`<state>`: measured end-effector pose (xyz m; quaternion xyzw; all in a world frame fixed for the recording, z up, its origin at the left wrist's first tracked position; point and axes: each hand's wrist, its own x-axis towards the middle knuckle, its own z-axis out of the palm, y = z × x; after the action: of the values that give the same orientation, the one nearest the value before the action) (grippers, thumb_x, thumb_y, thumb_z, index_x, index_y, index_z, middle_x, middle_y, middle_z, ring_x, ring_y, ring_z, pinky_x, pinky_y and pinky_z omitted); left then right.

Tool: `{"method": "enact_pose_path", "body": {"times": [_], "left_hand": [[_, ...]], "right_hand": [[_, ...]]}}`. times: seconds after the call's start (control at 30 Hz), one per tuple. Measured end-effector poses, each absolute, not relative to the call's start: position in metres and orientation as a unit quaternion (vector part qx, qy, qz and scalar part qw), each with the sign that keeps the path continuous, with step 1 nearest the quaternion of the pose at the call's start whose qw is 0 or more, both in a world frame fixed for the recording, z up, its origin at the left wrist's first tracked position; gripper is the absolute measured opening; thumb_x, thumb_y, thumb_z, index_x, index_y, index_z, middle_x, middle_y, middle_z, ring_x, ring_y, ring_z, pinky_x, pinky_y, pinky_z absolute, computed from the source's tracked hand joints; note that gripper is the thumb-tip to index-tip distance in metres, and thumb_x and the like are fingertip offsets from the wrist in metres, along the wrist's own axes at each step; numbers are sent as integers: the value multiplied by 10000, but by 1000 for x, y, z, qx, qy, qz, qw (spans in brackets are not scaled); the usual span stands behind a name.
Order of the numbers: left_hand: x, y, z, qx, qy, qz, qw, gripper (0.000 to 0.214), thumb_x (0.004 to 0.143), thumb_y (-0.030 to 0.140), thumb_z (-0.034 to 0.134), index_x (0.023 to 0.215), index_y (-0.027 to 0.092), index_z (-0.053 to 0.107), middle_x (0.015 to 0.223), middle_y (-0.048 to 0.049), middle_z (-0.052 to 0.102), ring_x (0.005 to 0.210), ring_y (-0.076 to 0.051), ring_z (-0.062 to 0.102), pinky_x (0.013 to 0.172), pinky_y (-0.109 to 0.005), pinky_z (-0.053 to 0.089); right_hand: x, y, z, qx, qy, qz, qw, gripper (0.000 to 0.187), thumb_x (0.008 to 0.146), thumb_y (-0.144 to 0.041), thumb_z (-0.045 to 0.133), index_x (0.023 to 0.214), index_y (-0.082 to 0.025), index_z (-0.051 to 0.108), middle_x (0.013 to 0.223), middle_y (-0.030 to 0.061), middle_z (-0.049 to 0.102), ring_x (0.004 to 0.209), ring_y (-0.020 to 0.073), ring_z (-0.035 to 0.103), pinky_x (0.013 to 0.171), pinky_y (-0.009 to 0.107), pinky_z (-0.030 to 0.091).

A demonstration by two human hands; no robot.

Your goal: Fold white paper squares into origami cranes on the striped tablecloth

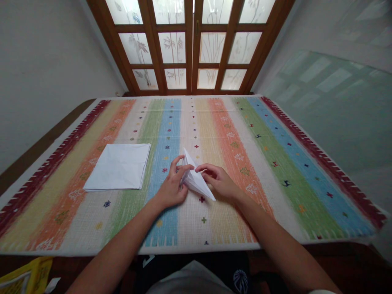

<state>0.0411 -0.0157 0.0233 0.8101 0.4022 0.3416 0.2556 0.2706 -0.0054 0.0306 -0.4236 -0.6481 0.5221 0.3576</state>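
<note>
The counter (251,143) fills most of the view, covered by a cloth in coloured stripes. On its left half lies a stack of white paper (118,167), flat, its edges not quite flush. Smaller, and right of that stack, is the folded white paper (196,181), held over the cloth's pale middle stripe near the person; whether it touches the cloth I cannot tell.

Both hands are on it. The left hand (174,183) grips its left side, fingers curled over the upper layers; the right hand (222,181) has its fingertips drawn together at the right edge, near the middle.

The step looks like working the layers of a fold, and it calls for a light touch — steady with the left, shape with the right, line up the edges before creasing, and spare the thin tips from bending.

The long axis runs diagonally, far left to near right. One sharp tip points away and slightly left — the other points back towards the person, to the right.
</note>
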Motion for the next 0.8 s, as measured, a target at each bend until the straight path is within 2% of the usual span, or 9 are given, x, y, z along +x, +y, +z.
{"method": "enact_pose_path", "body": {"times": [0.1,0.17,0.27,0.47,0.67,0.8], "left_hand": [[40,-16,23,821,393,331,248,752,790,-10,575,1477,288,508,1700,-142,216,1282,-282,612,1125,-559,553],[40,-16,23,831,386,320,242,791,789,-3,579,1512,307,494,1706,-139,200,1247,-279,627,1153,-588,521],[40,-16,24,835,383,315,240,780,781,-4,572,1496,301,504,1704,-144,199,1235,-281,626,1161,-597,505],[43,-18,25,832,391,314,238,784,775,-22,550,1488,298,489,1693,-145,219,1229,-277,623,1161,-595,505],[43,-18,24,834,391,311,235,823,785,-11,568,1535,308,456,1687,-152,208,1231,-282,621,1148,-597,517],[43,-18,23,826,390,318,254,750,788,-3,566,1473,288,474,1696,-160,217,1202,-264,643,1105,-554,559]], "right_hand": [[272,-4,31,-394,-694,475,372,171,971,-249,591,1054,-218,736,1038,65,760,922,193,712,833,335,569],[273,-4,31,-381,-721,434,384,116,955,-237,644,1011,-220,744,1060,72,769,976,201,723,896,353,572],[274,-3,32,-362,-752,392,386,90,942,-225,694,1008,-225,754,1045,75,772,977,204,726,887,347,577],[276,-3,36,-368,-778,343,376,167,969,-163,631,1031,-236,767,1066,79,748,986,209,714,898,367,582],[275,-5,32,-329,-758,412,384,259,1001,-167,603,1171,-263,772,1182,82,664,1076,195,686,917,351,594],[276,-4,26,-339,-771,397,365,308,976,-138,620,1200,-276,780,1203,82,632,1108,202,664,935,360,591]]}}
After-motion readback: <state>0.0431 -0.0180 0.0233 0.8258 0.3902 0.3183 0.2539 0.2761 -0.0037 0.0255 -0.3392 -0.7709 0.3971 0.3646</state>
